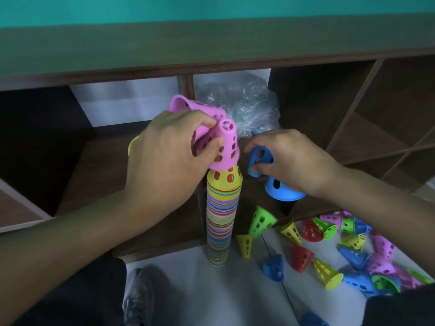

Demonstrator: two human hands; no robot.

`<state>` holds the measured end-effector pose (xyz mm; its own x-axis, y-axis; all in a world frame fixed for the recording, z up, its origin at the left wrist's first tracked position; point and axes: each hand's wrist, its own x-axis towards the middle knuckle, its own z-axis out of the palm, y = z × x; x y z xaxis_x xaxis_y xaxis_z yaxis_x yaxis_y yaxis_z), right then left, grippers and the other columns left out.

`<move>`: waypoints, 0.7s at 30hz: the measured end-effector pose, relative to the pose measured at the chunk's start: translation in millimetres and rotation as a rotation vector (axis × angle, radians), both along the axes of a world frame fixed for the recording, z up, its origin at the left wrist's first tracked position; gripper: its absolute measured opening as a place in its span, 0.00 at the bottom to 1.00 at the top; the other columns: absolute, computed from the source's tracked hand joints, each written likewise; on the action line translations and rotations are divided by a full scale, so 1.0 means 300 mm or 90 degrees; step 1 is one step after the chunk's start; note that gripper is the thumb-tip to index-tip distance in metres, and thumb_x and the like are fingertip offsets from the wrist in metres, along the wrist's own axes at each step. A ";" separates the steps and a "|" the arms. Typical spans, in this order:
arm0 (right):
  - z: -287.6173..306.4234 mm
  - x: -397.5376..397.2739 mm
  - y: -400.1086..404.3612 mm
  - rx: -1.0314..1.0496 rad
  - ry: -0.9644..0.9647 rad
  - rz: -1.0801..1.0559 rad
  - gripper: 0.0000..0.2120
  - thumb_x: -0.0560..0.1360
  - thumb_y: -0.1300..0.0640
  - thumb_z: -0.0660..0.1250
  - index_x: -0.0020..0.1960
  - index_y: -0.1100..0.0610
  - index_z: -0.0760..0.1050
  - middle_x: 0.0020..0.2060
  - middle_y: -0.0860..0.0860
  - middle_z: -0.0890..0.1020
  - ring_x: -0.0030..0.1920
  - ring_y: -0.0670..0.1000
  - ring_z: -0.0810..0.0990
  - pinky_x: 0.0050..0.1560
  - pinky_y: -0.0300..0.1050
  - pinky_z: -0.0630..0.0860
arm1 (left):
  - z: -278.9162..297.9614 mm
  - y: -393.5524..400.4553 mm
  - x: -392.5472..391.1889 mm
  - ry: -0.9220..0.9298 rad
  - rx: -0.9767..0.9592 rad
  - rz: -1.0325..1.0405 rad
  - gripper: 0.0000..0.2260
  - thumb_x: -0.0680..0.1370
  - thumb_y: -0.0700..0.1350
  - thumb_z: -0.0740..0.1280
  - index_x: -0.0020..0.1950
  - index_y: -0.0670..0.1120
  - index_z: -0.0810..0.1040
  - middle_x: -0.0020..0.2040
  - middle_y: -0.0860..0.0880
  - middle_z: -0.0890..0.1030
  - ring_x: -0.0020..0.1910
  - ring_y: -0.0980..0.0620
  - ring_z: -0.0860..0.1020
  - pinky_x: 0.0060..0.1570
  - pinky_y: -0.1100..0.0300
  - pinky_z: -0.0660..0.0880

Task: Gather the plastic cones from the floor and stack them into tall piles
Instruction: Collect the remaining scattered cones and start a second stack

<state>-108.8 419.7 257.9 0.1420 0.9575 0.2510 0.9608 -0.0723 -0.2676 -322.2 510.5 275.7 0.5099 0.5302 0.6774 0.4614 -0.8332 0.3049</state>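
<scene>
Left hand (169, 147) fingers grip pink cones (223, 147) atop stack (222, 215) | right hand (294, 158) fingers hold blue cones (260, 158)

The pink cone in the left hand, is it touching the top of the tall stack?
Touching. In the head view the pink cone sits tilted on the stack's top yellow cone, with no gap between them.

The person is showing two bare forearms with no sleeves reaching the wrists, and both hands (169, 147) are wearing no rings or watch. Below, they are wearing dark trousers (77, 300) and a grey lace-up shoe (137, 300).
</scene>
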 end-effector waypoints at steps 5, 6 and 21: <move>0.002 0.029 -0.013 0.004 0.111 -0.034 0.15 0.70 0.55 0.79 0.55 0.48 0.81 0.46 0.43 0.82 0.47 0.45 0.80 0.49 0.46 0.78 | -0.037 0.009 0.041 0.076 0.100 -0.007 0.08 0.76 0.53 0.72 0.52 0.52 0.84 0.48 0.52 0.84 0.48 0.46 0.79 0.39 0.55 0.76; 0.004 0.025 -0.015 0.010 0.132 -0.032 0.16 0.70 0.54 0.79 0.55 0.48 0.82 0.47 0.44 0.83 0.47 0.45 0.81 0.50 0.47 0.79 | -0.041 0.011 0.050 0.073 0.111 -0.006 0.07 0.75 0.52 0.73 0.51 0.52 0.84 0.47 0.52 0.85 0.48 0.46 0.80 0.38 0.55 0.76; 0.020 0.034 -0.017 0.097 0.235 -0.032 0.14 0.82 0.60 0.63 0.64 0.48 0.77 0.51 0.53 0.85 0.47 0.53 0.83 0.48 0.42 0.78 | -0.017 0.042 0.028 0.024 0.018 -0.039 0.04 0.77 0.48 0.73 0.51 0.55 0.85 0.32 0.60 0.67 0.33 0.52 0.69 0.35 0.54 0.73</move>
